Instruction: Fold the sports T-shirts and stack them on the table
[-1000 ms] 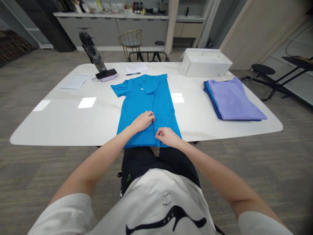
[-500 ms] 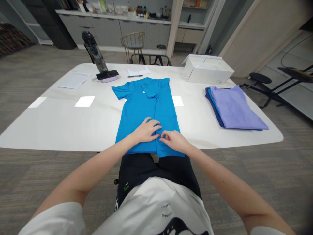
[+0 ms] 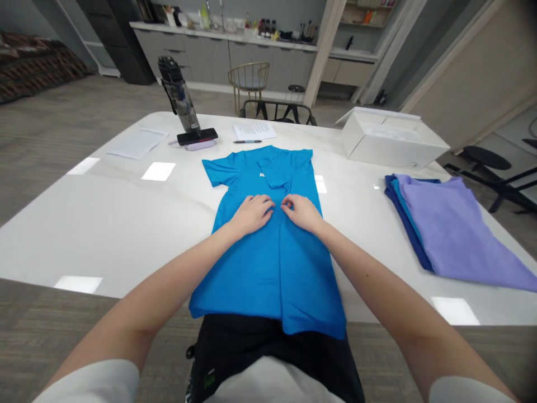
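—How to smooth the blue shirt (image 3: 247,274), lying across the near edge of the surface (image 3: 96,229)?
—Lightly, along the fold, with left grip (image 3: 254,214) loosely open; with right grip (image 3: 299,211) curled, can't tell if pinching.

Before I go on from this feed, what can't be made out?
All in the head view:
- Right hand: whether it grips fabric, hidden by curled fingers.
- Blue shirt: underside, hidden by upper layers.
- Printed sheet: wording, too small.
- Lilac cloth: right corner, cut off by picture edge.
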Demonstrator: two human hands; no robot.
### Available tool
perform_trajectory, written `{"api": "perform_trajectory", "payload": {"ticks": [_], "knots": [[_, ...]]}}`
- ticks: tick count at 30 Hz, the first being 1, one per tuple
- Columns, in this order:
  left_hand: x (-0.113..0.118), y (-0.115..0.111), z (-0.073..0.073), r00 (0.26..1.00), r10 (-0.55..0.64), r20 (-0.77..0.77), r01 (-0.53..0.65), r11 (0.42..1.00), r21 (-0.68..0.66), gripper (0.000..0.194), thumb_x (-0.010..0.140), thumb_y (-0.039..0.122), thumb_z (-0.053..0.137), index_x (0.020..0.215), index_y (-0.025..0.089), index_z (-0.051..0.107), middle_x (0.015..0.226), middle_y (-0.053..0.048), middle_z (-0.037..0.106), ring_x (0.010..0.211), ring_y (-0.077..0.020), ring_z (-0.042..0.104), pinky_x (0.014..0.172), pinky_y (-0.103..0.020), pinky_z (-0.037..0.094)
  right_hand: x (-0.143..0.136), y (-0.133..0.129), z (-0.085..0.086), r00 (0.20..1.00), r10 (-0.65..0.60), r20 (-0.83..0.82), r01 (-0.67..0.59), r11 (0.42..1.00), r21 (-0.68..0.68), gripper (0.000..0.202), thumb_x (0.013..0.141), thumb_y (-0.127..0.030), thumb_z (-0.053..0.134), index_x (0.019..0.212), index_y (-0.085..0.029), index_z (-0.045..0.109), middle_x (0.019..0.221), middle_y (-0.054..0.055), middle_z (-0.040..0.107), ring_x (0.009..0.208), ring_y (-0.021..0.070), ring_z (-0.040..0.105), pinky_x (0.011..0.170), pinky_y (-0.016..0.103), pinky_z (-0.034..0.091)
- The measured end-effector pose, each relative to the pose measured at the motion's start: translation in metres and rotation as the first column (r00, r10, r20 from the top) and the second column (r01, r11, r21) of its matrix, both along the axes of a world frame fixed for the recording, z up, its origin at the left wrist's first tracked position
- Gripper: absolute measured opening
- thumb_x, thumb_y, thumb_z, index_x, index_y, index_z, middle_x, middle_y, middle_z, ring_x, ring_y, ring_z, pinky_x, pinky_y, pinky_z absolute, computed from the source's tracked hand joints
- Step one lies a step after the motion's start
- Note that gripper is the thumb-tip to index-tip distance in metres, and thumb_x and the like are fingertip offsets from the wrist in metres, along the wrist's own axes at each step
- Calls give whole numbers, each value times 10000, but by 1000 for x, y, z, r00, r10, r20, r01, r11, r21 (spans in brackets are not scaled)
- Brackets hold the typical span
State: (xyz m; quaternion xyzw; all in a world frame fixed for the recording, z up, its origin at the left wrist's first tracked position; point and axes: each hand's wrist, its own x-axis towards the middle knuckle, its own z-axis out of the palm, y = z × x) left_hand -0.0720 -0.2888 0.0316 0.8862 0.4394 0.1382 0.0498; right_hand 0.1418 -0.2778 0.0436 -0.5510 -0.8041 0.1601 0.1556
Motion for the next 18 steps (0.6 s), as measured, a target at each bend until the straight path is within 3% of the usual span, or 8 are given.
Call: {"api": "perform_trajectory", "payload": {"ticks": [4, 10, 13, 18], "knots": [[-22, 63, 7, 965, 264, 8, -264, 964, 17, 305, 987, 263, 475, 1219, 214, 667, 1294, -124, 646, 1183, -296, 596, 1012, -465, 418, -31, 78, 5, 999, 39, 4, -39, 993, 108, 168, 962, -267, 587, 1049, -195, 711, 1048, 89, 702, 995, 229, 629, 896, 319, 460], [-88, 148, 15, 762, 642, -91, -641, 767, 41, 381, 1003, 268, 387, 1302, 180, 605, 1323, -184, 617, 1222, -361, 559, 1021, -536, 383, -96, 181, 3, 996, 83, 29, -85, 994, 75, 257, 983, -249, 547, 1160, -179, 720, 1140, 107, 699, 1047, 245, 631, 951, 350, 474], [-117, 169, 13, 682, 711, -170, -718, 695, 29, 412, 1009, 297, 377, 1349, 166, 570, 1352, -204, 599, 1243, -379, 537, 1038, -558, 358, -126, 211, -7, 994, 96, 52, -99, 992, 72, 316, 1001, -248, 517, 1262, -187, 685, 1252, 124, 665, 1135, 267, 602, 989, 386, 469], [-147, 178, 3, 638, 740, -214, -755, 656, 16, 418, 1005, 407, 436, 1300, 166, 608, 1326, -213, 620, 1261, -405, 512, 1043, -572, 346, -160, 237, -19, 984, 119, 134, -135, 985, 111, 410, 1039, -330, 468, 1419, -242, 596, 1353, 163, 576, 1265, 339, 500, 1000, 492, 446]]}}
